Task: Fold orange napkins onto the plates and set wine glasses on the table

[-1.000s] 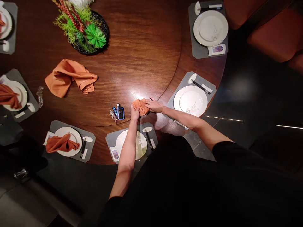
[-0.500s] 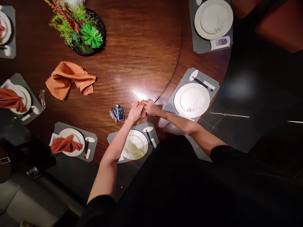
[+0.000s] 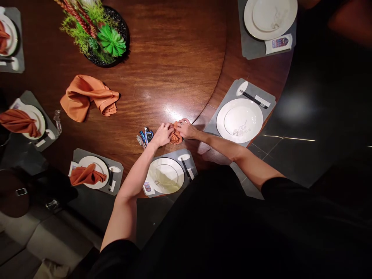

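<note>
Between my two hands an orange cloth napkin [image 3: 176,137] lies gathered into narrow pleats on the wooden turntable [image 3: 174,69]. My left hand [image 3: 163,134] grips its left side with bent fingers. On its right side, my right hand [image 3: 186,128] closes over the folds, fingers curled; the fingertips are partly hidden. Just left of my left hand sit a bunch of keys with a blue-edged fob [image 3: 149,136], partly covered by that hand. Farther left, a second orange napkin [image 3: 88,97] rests loosely folded on the turntable.
A plate [image 3: 165,175] on a grey placemat stands before me, and another plate [image 3: 240,121] to the right. At the left, a plate holds a folded napkin [image 3: 88,175]. A planter with a green succulent [image 3: 112,40] stands at the back. A clear wrapped item [image 3: 57,122] lies far left.
My left hand has shifted left, towards the keys, exposing more of the pleated napkin between the hands. My right hand stays at the napkin's right side. The whole view has shifted slightly.
</note>
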`<action>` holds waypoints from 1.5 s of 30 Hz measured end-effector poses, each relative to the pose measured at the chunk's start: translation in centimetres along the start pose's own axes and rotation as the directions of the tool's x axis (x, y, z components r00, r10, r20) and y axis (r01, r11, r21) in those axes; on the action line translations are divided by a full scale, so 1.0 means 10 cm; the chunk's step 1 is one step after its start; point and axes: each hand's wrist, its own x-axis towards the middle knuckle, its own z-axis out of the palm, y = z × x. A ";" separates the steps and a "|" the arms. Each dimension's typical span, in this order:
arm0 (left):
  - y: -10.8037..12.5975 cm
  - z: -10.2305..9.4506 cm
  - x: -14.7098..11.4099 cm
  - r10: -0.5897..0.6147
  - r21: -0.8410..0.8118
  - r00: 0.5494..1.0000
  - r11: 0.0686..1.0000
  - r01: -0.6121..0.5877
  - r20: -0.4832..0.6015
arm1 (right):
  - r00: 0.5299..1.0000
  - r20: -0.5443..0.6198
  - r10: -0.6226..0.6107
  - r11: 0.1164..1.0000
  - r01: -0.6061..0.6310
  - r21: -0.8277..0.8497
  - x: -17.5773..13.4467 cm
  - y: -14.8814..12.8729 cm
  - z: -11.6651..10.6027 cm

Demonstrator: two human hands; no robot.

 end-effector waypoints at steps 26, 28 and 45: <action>0.77 0.51 0.05 -0.421 -0.392 0.899 0.852 0.347 -0.119 | 0.988 0.155 0.004 0.998 0.006 -0.061 0.40 0.10 -0.02; 0.78 0.54 0.02 -0.569 -0.418 0.790 0.790 0.449 -0.227 | 0.983 0.183 0.024 0.997 -0.012 -0.071 0.40 0.13 -0.03; 0.94 0.66 0.21 -0.876 -0.911 0.384 -0.132 0.390 0.291 | 0.956 0.262 0.131 0.987 -0.101 -0.122 0.37 0.04 -0.13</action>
